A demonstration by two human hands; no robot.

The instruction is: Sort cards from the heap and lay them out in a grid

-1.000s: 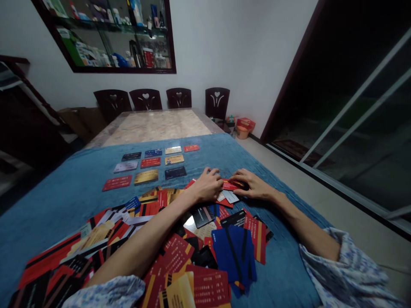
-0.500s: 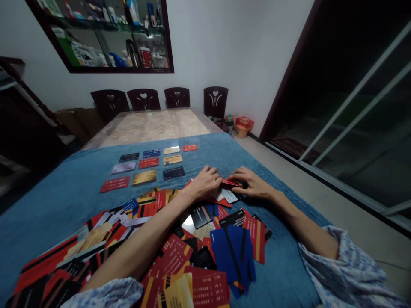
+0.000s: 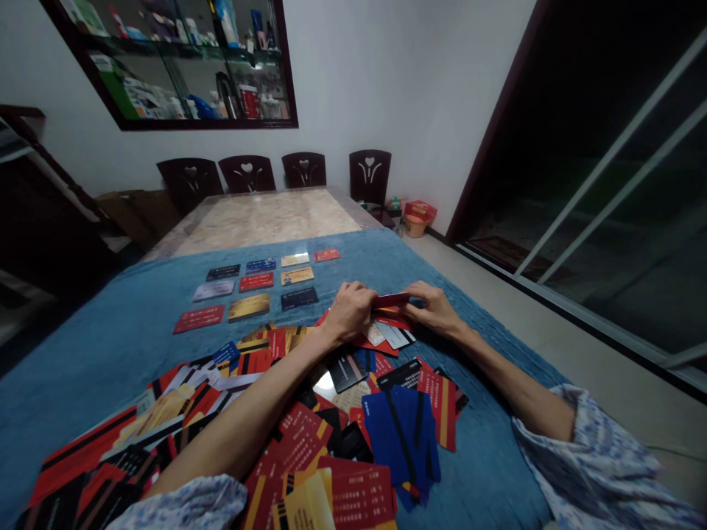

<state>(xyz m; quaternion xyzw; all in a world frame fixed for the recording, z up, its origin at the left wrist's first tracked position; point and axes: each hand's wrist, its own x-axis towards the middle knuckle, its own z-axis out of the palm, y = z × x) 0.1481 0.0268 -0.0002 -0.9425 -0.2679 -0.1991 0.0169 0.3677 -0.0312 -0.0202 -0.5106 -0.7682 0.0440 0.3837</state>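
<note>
Both hands grip red cards (image 3: 391,299), held edge-on just above the far right of a loose heap. My left hand (image 3: 349,311) is closed at their left end, and my right hand (image 3: 432,308) pinches the right end. How many cards are between them I cannot tell. Under the hands lie a pale blue card (image 3: 398,336) and more red ones. The heap of mixed cards (image 3: 353,489) spreads below my forearms, with a fan of blue cards (image 3: 395,434) at its right. Beyond it, small card piles stand in rows, among them a gold card (image 3: 249,306) and a dark card (image 3: 299,297).
A blue cloth (image 3: 138,324) covers the near part of the table, with the marble-patterned top (image 3: 276,213) bare behind it. Dark chairs (image 3: 370,177) stand along the wall. On the floor at the right is an orange bucket (image 3: 415,225).
The red cards have come up slightly and now lie more level between my hands. My left hand has shifted a little left; the heap and the rows look the same.
</note>
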